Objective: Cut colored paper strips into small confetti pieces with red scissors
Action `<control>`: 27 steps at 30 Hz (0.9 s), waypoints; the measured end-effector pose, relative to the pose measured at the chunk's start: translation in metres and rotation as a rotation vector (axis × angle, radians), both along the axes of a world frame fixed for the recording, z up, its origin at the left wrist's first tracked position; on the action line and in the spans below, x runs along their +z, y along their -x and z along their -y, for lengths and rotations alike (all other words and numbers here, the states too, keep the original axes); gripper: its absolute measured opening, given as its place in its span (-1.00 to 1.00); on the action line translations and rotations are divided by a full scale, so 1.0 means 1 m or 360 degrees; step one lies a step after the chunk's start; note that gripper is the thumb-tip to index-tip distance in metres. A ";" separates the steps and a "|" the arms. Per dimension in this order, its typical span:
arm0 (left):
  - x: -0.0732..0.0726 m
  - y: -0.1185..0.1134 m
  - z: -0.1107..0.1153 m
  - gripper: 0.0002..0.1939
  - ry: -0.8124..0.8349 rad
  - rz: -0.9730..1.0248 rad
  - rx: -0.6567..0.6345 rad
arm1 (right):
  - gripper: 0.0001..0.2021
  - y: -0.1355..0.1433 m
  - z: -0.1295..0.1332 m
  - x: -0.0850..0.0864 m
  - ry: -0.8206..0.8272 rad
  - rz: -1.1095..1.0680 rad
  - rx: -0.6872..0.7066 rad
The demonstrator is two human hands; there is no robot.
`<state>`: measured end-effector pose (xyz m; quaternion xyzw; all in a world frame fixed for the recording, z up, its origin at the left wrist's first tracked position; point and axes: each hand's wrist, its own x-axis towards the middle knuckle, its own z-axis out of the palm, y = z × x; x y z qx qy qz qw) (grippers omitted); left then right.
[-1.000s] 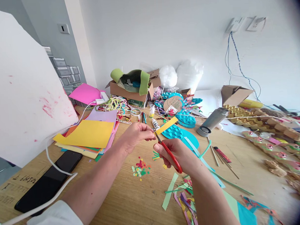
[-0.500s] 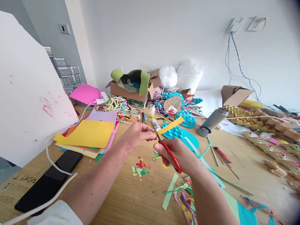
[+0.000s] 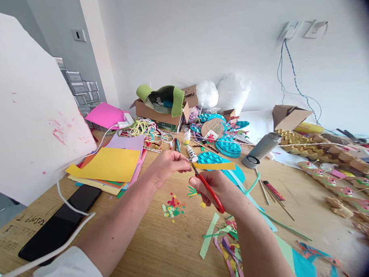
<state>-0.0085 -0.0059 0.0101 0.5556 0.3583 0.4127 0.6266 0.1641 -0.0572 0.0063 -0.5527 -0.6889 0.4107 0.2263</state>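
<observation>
Red-handled scissors (image 3: 211, 192) are in my right hand (image 3: 215, 188), its fingers wrapped round the handles. Their blades point up and left and meet an orange-yellow paper strip (image 3: 217, 166) near its left end. My left hand (image 3: 172, 165) pinches that end between thumb and fingertips. The strip extends to the right, above my right hand. Small coloured paper dots (image 3: 174, 205) lie on the table below my left hand, with thin green strips (image 3: 192, 191) beside them. A white glue bottle (image 3: 192, 153) lies just beyond the blades.
Stacked coloured paper (image 3: 108, 164) and a black phone (image 3: 62, 221) are at the left. A grey metal bottle (image 3: 261, 150) lies at the right. Paper scraps (image 3: 229, 250) are near the front edge. A cardboard box (image 3: 159, 112) stands against the wall.
The free right end of the strip has swung down, from slanting upward to lying nearly level. Both hands have barely moved.
</observation>
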 end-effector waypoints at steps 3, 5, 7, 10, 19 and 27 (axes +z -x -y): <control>0.000 0.000 0.000 -0.90 -0.0025 -0.0030 0.0003 | -0.48 0.000 0.001 0.001 -0.0006 0.0011 -0.0003; 0.001 0.001 0.001 -0.90 -0.0054 -0.0078 0.0013 | -0.49 0.001 0.001 0.002 -0.0015 0.0017 0.0007; 0.001 0.001 0.001 -0.90 -0.0073 -0.0119 0.0019 | -0.50 0.000 0.001 0.002 -0.0019 0.0031 0.0019; 0.001 0.002 0.000 -0.90 -0.0068 -0.0153 -0.0005 | -0.51 0.000 0.001 0.003 -0.0012 0.0056 0.0041; -0.001 0.002 -0.002 -0.88 -0.0043 -0.0100 -0.0074 | -0.50 0.005 0.002 0.005 0.0077 -0.0076 -0.0096; -0.002 -0.002 -0.001 -0.86 0.0024 0.0060 -0.0019 | -0.49 0.006 0.001 0.006 0.0048 -0.0115 -0.0108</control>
